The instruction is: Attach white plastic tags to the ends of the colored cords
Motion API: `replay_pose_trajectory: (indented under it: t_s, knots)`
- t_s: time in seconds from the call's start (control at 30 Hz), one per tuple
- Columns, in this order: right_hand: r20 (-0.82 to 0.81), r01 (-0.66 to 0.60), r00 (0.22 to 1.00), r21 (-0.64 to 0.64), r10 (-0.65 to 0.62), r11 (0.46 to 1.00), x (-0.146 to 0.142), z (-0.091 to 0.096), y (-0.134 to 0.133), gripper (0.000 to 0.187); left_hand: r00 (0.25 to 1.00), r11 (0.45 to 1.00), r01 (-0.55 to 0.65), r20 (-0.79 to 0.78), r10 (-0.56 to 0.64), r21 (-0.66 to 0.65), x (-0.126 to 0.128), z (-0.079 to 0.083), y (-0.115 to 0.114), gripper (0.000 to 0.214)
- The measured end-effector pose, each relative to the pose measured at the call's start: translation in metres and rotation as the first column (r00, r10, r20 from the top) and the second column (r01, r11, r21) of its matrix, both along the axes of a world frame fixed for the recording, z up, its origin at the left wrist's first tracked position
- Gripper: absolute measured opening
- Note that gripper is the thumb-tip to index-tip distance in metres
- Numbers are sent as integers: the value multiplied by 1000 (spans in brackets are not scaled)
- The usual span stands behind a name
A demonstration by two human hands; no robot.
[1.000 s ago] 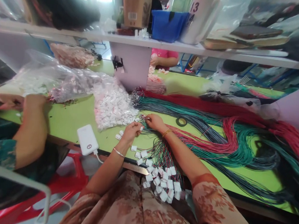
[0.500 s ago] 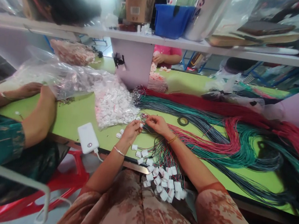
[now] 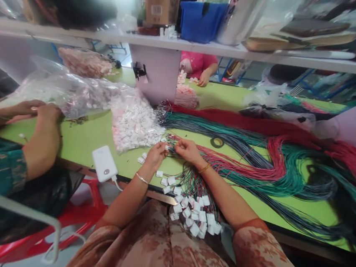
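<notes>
Between thumb and fingertips, my left hand (image 3: 155,157) pinches a small white plastic connector (image 3: 167,147). My right hand (image 3: 190,152) is just to its right, fingers closed on what looks like a thin wire leading toward the connector. Bare wire tips (image 3: 171,137) of a red and green bundle lie just behind my fingers. Below my hands, a cluster of finished-looking white connectors with wires (image 3: 195,215) hangs over the table edge. A few loose white connectors (image 3: 140,160) rest left of my left wrist.
A clear bag of white connectors (image 3: 136,123) lies behind my left hand. Long red wires (image 3: 260,126) and green wires (image 3: 293,178) cover the right side. A tape roll (image 3: 217,142) and a white power bank (image 3: 104,164) lie on the table. Co-workers' hands (image 3: 49,112) are at left and across.
My hands stay close together, with the right drawn slightly away from the left. The co-worker's hands at left have come together, and the person across has moved a hand to the right.
</notes>
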State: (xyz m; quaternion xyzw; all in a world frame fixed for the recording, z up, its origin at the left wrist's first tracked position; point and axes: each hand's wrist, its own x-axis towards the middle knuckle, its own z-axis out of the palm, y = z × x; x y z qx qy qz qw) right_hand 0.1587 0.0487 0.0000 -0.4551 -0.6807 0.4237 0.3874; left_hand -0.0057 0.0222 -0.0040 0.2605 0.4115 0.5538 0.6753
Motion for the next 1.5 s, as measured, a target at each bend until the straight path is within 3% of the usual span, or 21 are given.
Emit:
replay_pose_trajectory:
  t_s: [0.17,0.37,0.5,0.7,0.8,0.87,0.93,1.0,1.07,1.13,1.17,1.2,1.23,1.3,1.33,1.4,1.5]
  knots:
    - [40,4,999,45,-6,999,-4,-4,-1,16,997,1000,7,-71,-6,13,2,-1,-1,24]
    - [105,-84,992,131,71,988,-5,-6,-5,15,991,1000,-15,-132,16,8,5,-5,-1,30]
    - [119,-149,984,137,133,979,0,-5,-4,14,994,1000,-18,-109,17,-6,4,-4,-2,29]
    - [127,-136,985,136,119,981,-3,-3,-3,18,987,1000,-10,-160,8,-12,8,-5,-2,29]
    - [41,-88,996,84,85,993,5,3,3,20,983,997,-45,-173,54,55,4,1,-4,28]
    - [-24,-32,999,83,34,996,16,7,8,28,975,987,28,-224,8,156,-1,10,-10,25]
    - [-53,-22,998,104,27,994,24,10,12,35,915,915,318,-334,-227,247,-4,20,-21,23]
    - [-20,-66,997,130,69,989,27,10,12,33,722,709,658,-478,-500,253,-2,30,-32,21]
    - [65,-152,988,156,143,976,23,8,9,25,575,554,798,-575,-582,237,2,38,-39,18]
    - [188,-252,958,178,218,951,15,4,4,18,507,487,843,-636,-582,227,1,43,-39,15]
    - [266,-290,935,187,235,939,10,3,1,16,499,489,844,-661,-560,221,-2,45,-37,15]
    - [351,-314,907,197,232,929,5,1,-2,16,509,526,823,-690,-515,215,-8,46,-32,15]
    - [436,-322,876,210,207,923,1,0,-4,17,536,598,773,-724,-435,214,-15,46,-27,14]
    - [573,-320,808,231,137,919,-6,-1,-7,19,573,797,559,-802,-171,229,-34,43,-15,10]
    - [619,-323,777,234,116,917,-8,0,-9,19,533,868,437,-845,-39,235,-42,41,-10,5]
    - [668,-329,737,227,99,917,-11,1,-10,20,386,936,254,-913,132,243,-54,35,-3,11]
    - [675,-321,732,227,89,920,-11,2,-11,19,172,960,197,-971,165,198,-56,26,0,14]
